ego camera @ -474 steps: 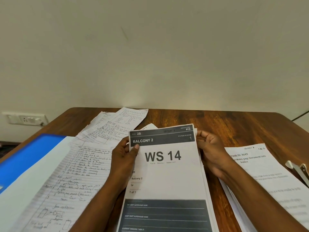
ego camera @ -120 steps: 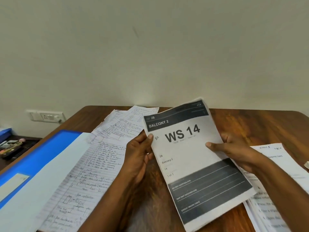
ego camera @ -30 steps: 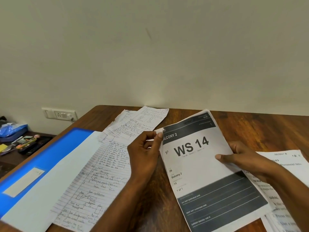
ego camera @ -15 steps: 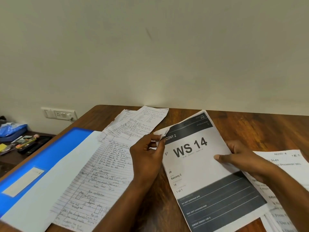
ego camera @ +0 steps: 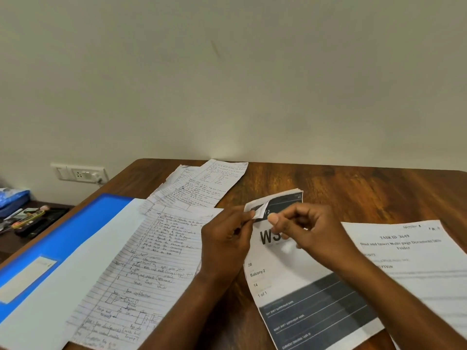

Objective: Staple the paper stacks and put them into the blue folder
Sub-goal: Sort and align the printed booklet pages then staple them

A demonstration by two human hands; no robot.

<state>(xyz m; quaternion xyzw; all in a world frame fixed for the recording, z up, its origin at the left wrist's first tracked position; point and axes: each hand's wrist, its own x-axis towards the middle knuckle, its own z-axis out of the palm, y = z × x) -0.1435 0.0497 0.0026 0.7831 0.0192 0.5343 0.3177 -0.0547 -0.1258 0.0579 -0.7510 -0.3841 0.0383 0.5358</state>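
Note:
The printed "WS 14" paper stack [ego camera: 303, 294] lies on the wooden table in front of me. Its top left corner is folded over. My left hand [ego camera: 227, 241] pinches that folded corner between thumb and fingers. My right hand [ego camera: 300, 228] hovers over the stack's top, its thumb and fingertips pinched at the same corner. The open blue folder [ego camera: 75, 233] lies at the left with a blank white sheet [ego camera: 63, 286] on it. A stack of handwritten lined pages [ego camera: 141, 274] sits between the folder and my hands. No stapler is visible.
More handwritten sheets [ego camera: 202, 183] lie fanned at the back of the table. A printed "TASK ID" stack [ego camera: 409, 258] lies at the right. A wall socket [ego camera: 80, 173] and a low side shelf with pens and clutter [ego camera: 27, 218] are at the far left.
My right hand left the stack's right edge and moved up to its top left corner. The stack went from tilted in both hands to lying on the table, its corner now folded.

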